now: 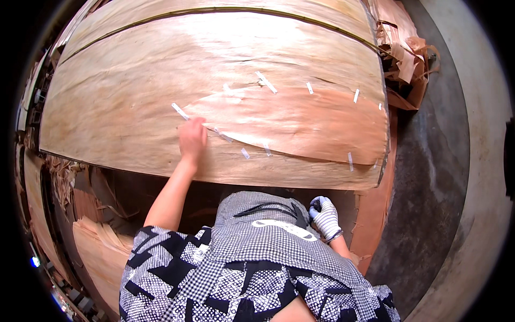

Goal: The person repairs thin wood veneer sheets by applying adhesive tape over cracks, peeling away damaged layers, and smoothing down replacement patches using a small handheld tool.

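A large pale wood veneer sheet (123, 102) lies in front of me, with a pinkish, pointed veneer patch (300, 123) set into its right half. Several short strips of whitish tape (266, 82) cross or lie near the patch's edges. My left hand (193, 138), bare and slightly blurred, is at the patch's left tip, just below one tape strip (180, 111). Its fingers are curled down; whatever they may pinch is hidden. Beside my waist, below the sheet's near edge, my right hand (325, 214) wears a striped glove. Its fingers are closed around something dark, too covered to name.
A thin dark strip (225, 9) runs across the sheet's far part. Torn veneer scraps (405, 53) hang at the far right corner. More veneer (99, 241) is stacked low at the left. Dark floor (429, 177) borders the stack on the right.
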Available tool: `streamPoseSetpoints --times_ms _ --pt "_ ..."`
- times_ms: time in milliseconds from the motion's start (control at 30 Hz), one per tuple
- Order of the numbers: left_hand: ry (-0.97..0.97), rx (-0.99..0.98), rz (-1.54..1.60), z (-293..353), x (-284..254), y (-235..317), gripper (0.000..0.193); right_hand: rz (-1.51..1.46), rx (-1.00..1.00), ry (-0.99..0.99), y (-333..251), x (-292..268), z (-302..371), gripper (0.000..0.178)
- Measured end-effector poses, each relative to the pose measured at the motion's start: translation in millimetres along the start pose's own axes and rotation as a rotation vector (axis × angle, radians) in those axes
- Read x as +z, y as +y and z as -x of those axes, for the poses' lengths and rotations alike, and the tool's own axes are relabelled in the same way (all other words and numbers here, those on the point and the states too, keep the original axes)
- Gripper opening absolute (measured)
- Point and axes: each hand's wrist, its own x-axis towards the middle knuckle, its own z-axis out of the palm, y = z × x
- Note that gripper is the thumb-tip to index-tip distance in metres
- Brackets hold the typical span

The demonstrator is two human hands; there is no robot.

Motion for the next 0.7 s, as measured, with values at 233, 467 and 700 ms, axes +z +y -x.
streamPoseSetpoints --times_ms 233,467,700 --pt "-0.227 0.227 -0.024 39 2 39 0.06 -0.049 0.025 0.021 16 5 4 0.014" --pt "0.032 -0.04 0.402 -15 -18 84 0.038 0.126 -0.058 0.149 42 -4 6 0.023" --pt "-0.446 0.789 0.214 54 43 314 0.087 0.056 -0.069 0.152 84 -46 12 0.024"
